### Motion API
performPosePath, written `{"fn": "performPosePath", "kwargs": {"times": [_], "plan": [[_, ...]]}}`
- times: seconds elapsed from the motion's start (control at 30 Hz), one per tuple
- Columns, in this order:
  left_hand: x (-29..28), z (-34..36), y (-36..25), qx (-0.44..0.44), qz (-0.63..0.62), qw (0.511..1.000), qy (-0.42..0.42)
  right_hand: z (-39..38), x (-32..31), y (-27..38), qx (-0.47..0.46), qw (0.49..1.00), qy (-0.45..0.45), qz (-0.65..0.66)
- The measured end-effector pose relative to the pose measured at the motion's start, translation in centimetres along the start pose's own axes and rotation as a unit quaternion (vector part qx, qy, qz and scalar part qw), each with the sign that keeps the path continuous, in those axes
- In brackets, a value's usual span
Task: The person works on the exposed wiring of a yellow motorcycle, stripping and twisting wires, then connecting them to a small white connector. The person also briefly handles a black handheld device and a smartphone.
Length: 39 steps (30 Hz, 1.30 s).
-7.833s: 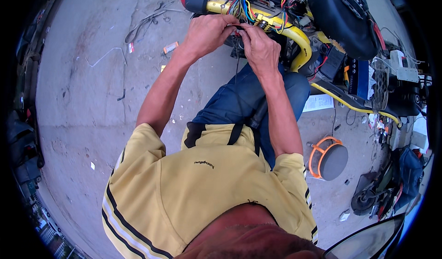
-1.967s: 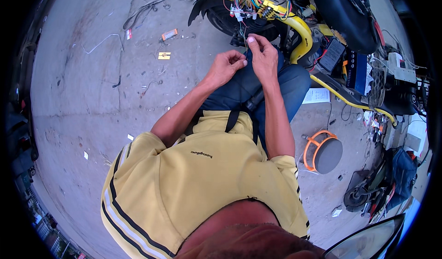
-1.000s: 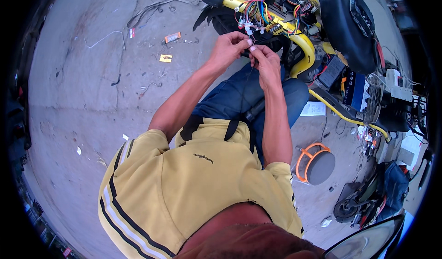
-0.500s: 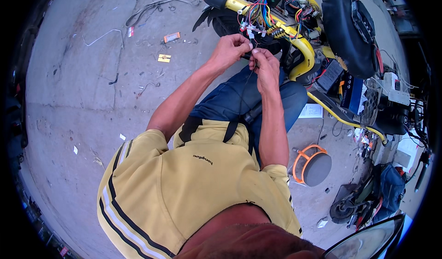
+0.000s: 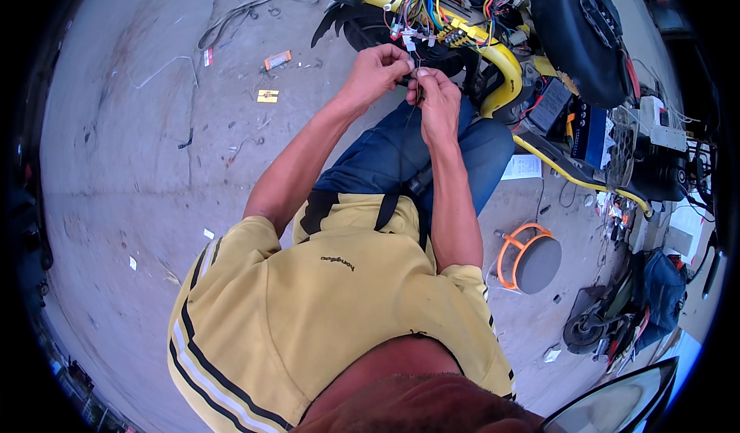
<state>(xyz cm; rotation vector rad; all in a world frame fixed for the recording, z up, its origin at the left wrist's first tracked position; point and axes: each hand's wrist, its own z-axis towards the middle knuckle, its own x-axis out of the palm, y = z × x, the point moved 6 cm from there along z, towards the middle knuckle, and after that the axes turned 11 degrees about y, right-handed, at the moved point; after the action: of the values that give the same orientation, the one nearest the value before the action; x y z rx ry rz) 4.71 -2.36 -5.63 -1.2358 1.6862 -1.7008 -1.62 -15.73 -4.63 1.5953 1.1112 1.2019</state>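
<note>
My left hand and my right hand meet fingertip to fingertip in front of a yellow-framed electric scooter. The fingers of both are pinched. Between them runs a thin dark wire, which trails from my right hand down over my blue trousers. Fingers cover the wire's end, so its tip cannot be seen. Just beyond my fingertips hangs a small white connector, below a bundle of coloured wires spilling out of the frame.
The scooter's black seat is tipped up at the right. An orange-framed round stool stands on the floor to my right, near a white paper sheet. Left of the scooter lie an orange box, a yellow card and a grey strap.
The view has shifted a little, so the scooter and floor items sit higher and further left. Both hands keep their pinch, close together on the wire.
</note>
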Motion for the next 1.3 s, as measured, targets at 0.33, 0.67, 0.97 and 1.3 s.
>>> {"fn": "performPosePath", "kwargs": {"times": [0.33,0.67,0.97,1.3], "plan": [[0.2,0.0,-0.6,-0.007,0.001,1.0,-0.002,0.0,-0.1,0.2,-0.009,0.999,0.0,-0.039],[0.0,0.5,-0.8,-0.002,-0.02,1.0,-0.002,-0.2,0.1,0.8,-0.01,0.998,-0.003,-0.058],[0.3,0.5,-1.2,0.0,-0.004,1.0,-0.003,0.1,-0.2,0.5,-0.022,0.999,-0.01,-0.033],[0.3,0.3,-1.5,0.005,-0.013,1.0,-0.003,0.2,-0.3,0.6,-0.034,0.998,-0.019,-0.05]]}}
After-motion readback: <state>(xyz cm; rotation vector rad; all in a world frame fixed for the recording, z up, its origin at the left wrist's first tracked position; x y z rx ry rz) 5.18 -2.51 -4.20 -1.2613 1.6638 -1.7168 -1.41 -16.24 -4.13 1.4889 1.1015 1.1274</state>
